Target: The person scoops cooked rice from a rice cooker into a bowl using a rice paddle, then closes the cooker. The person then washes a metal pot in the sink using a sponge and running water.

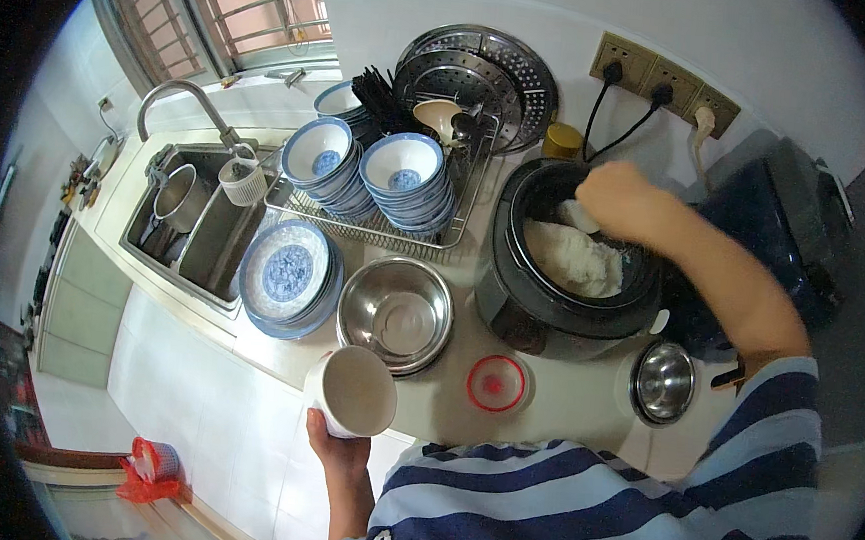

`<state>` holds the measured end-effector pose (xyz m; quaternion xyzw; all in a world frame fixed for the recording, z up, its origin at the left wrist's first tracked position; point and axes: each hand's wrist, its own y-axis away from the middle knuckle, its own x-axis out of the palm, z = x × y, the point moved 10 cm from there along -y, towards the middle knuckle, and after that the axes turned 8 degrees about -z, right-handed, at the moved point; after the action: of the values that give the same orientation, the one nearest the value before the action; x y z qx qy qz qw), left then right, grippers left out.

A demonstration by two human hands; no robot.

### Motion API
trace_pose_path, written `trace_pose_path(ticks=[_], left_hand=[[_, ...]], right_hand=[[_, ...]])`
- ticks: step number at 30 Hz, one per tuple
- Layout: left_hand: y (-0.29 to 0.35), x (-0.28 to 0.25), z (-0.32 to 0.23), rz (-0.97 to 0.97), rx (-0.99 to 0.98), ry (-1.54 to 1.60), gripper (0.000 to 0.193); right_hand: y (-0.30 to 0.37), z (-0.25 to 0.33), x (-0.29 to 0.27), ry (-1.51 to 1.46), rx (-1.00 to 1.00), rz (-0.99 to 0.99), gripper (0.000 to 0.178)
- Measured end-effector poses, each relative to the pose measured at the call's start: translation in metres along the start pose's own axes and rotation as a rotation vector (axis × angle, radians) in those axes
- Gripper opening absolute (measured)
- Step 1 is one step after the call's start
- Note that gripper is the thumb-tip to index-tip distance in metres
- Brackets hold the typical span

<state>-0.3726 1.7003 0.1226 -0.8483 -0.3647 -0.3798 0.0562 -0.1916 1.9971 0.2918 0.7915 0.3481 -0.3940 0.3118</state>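
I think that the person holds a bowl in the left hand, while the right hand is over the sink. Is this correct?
Not entirely. The head view shows the right hand over the open dark cooker, not over the sink. The left hand does hold a bowl.

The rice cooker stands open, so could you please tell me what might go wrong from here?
Rice could drop onto the counter, as the left hand holds the white bowl apart from the rice cooker. The right hand is over the cooker's opening and might touch something hot; whether the cooker is hot does not show. The blue-and-white bowls are stacked high on the wire rack and could topple if knocked.
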Motion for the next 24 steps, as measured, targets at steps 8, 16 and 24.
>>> trace_pose_path(ticks=[8, 16, 24], left_hand=[[-0.004, -0.005, 0.002, -0.010, 0.009, -0.051, 0.070], [-0.002, -0.024, -0.005, -0.039, 0.004, -0.028, 0.070], [-0.004, -0.011, 0.001, -0.017, -0.026, 0.000, 0.071]], right_hand=[[-0.029, 0.009, 0.038, 0.051, -0.032, 0.215, 0.020], [-0.029, 0.010, 0.015, 0.211, -0.136, 0.325, 0.028], [-0.029, 0.027, 0.048, 0.217, -0.186, 0.558, 0.032]])
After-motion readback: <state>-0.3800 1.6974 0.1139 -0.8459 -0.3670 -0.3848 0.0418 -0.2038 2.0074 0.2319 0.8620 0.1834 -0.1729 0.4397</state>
